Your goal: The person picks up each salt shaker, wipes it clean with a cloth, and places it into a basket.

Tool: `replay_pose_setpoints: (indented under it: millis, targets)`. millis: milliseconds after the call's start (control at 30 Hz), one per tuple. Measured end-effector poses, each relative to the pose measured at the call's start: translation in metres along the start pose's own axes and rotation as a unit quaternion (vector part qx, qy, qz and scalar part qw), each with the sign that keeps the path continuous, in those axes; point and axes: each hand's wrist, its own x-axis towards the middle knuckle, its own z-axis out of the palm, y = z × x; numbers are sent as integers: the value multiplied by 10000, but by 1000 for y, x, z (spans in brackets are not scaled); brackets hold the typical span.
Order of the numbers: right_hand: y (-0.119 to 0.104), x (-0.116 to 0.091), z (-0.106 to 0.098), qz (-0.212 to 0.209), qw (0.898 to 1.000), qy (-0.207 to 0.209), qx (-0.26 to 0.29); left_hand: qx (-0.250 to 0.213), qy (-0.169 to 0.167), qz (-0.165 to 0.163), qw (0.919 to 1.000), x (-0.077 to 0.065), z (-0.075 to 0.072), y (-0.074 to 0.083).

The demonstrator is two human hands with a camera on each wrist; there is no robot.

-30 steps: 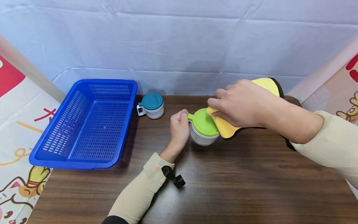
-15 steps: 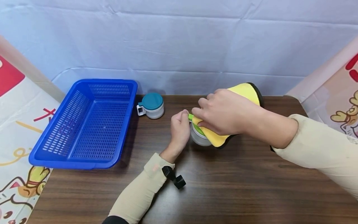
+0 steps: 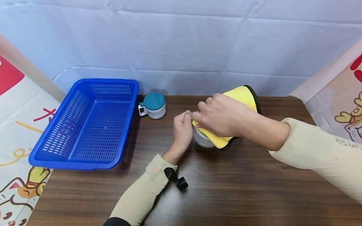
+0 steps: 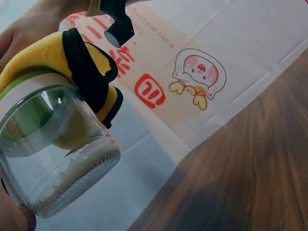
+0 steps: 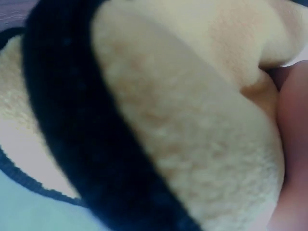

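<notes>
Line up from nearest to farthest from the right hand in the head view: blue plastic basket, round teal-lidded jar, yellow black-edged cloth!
1. Yellow black-edged cloth, in the right hand.
2. Round teal-lidded jar, off left.
3. Blue plastic basket, farther left.

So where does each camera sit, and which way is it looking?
Head: on the person's head, facing forward and down at the left hand, right hand and blue basket; beige sleeves show.
Left wrist: facing the glass jar, tilted, cartoon sheet behind; skin shows at the left edge.
Right wrist: facing the yellow cloth close up; blurry skin shows at the right.
Shared: head and left wrist both see jar and cloth.
</notes>
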Motion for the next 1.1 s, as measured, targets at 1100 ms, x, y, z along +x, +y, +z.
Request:
replay_pose_setpoints:
  millis: [1100]
  targets:
    - [5, -11, 10, -7, 9948, -106, -1014, -218, 98, -395, 9989, -1, 2, -3]
